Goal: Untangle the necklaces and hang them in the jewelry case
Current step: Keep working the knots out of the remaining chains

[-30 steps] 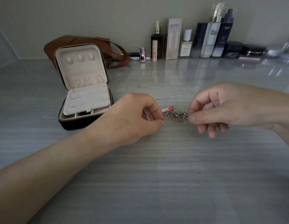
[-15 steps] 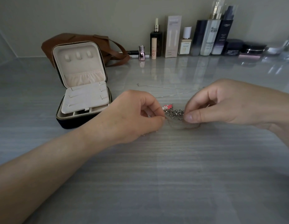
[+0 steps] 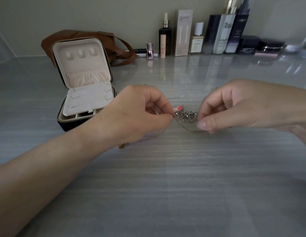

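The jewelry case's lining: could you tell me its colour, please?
The jewelry case lining is cream, best seen in the head view.

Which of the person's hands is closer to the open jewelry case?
Left. The left hand sits just right of the jewelry case; the right hand is farther right, past the tangled chains.

Polished and mirror-like across the grey streaked counter [image 3: 166,185], stone by the look. Bright silvery metal in the chain clump [image 3: 187,115] mid-frame; finer rosy-gold metal in the thin chain [image 3: 183,127] just below; glossy red on the charm [image 3: 178,108]. Soft matt cream lining, velvety, inside the jewelry case [image 3: 83,65] at left, metal zip teeth round its rim. Smooth brown leather on the bag [image 3: 49,43] behind. Glossy on the bottles [image 3: 224,31] upper right; matt card on the carton [image 3: 183,31].
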Available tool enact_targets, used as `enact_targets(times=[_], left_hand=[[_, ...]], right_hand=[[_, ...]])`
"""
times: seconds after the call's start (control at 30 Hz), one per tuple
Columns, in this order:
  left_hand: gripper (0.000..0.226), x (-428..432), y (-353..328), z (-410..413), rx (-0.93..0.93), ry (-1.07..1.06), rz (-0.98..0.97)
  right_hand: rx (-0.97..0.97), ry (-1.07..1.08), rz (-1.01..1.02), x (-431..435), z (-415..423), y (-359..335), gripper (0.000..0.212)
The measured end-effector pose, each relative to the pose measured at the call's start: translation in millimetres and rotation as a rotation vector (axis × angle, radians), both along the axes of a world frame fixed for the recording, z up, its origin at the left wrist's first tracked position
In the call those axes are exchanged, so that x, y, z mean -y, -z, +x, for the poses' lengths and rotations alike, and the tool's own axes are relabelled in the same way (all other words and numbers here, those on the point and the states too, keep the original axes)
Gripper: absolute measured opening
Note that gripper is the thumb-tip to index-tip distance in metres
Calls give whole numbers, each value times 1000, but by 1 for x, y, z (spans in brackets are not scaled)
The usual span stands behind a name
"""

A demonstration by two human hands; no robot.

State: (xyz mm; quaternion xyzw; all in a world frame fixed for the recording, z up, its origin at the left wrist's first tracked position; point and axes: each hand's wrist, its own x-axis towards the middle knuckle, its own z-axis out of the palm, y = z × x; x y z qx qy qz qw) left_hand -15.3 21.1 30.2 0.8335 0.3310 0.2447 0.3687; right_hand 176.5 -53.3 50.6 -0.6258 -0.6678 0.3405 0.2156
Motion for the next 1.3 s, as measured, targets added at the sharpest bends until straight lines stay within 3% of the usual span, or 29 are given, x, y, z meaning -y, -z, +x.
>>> enact_targets(times=[0.17,0.33,0.43,0.53,0.67,0.77,0.87,1.03,1.13,1.3], left_hand=[[15,3,-2,-1,14,37,21],[17,7,-5,-1,11,45,93],[15,8,-5,-1,-8,26,125],[8,6,-4,-1,-5,6,126],[6,4,-4,-1,5,0,135],[6,4,-5,-1,10,-15,134],[7,3,-6,-2,8,-24,122],[16,4,-6,-1,9,-25,103],[13,3,-6,-1,21,-27,95],[17,1,-4,-2,-8,-5,89]], right_hand=[[18,166,198,-5,-1,5,18],[104,99,215,-12,-11,20,20],[55,78,271,-12,-11,19,21],[-19,29,243,-8,-11,13,20],[106,0,210,-8,-17,19,30],[162,6,220,-10,-16,23,18],[96,22,249,-8,-12,18,7],[90,16,239,-9,-17,20,23],[157,11,266,-11,-19,22,6],[-54,95,282,-10,-7,14,4]])
